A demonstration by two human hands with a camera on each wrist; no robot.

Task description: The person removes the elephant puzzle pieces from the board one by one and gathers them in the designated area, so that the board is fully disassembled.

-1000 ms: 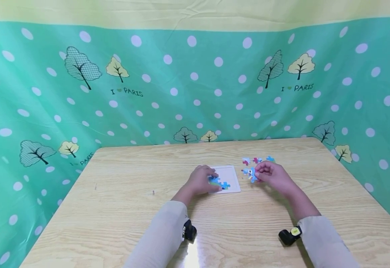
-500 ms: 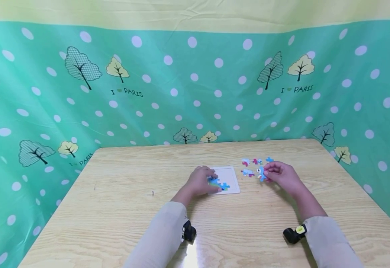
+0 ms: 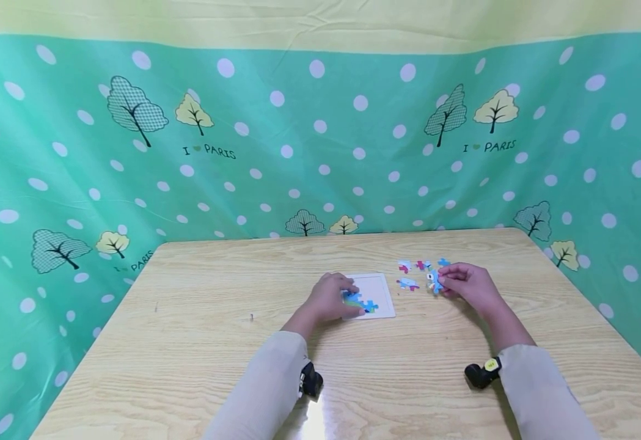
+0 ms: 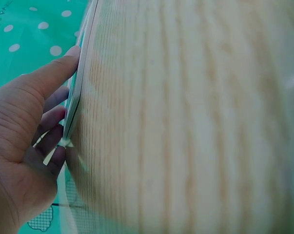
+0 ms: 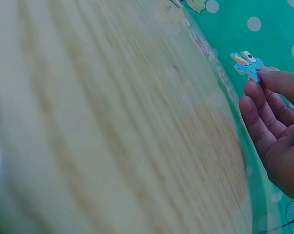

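Observation:
A white puzzle tray (image 3: 379, 288) lies flat near the middle of the table, with several joined blue and green pieces (image 3: 369, 306) in its near-left part. My left hand (image 3: 329, 297) holds the tray by its left side, hiding that corner; in the left wrist view the thumb lies against the tray's edge (image 4: 77, 100) with the fingers curled beyond. To the right of the tray, my right hand (image 3: 471, 285) pinches a blue jigsaw piece (image 3: 434, 282) between thumb and fingers. An eye and an open mouth are printed on the held piece (image 5: 249, 62), raised and tilted in the right wrist view.
Loose jigsaw pieces lie right of the tray: a blue, white and magenta one (image 3: 407, 283), a white and red one (image 3: 404, 266), a red one (image 3: 421, 264) and a blue one (image 3: 443, 262). A green dotted curtain (image 3: 320, 140) hangs behind the wooden table (image 3: 188, 342).
My right hand has moved to the right with the pinched piece, away from the loose blue, white and magenta piece, turning it slightly. The left hand has stayed on the tray.

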